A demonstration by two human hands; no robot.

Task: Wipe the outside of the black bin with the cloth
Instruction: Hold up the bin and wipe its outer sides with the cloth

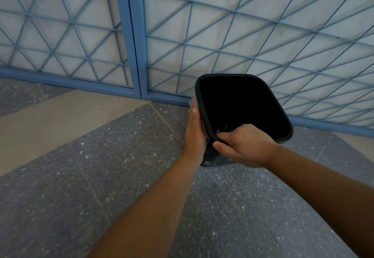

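Observation:
The black bin (242, 103) is a square-mouthed plastic tub, held off the floor and tilted so its opening faces me. My right hand (244, 146) grips its near rim, fingers curled inside and thumb on the outside wall. My left hand (195, 134) lies flat against the bin's left outer wall. A sliver of pale cloth (191, 102) shows past its fingertips and along the bin's edge; the rest of the cloth is hidden under the palm. The bin's inside is dark and its base is hidden behind my hands.
A blue metal gate (133, 41) with a lattice of thin bars over pale panels stands right behind the bin. Below is a grey speckled stone floor (113, 156) with a tan band (60, 116) at the left.

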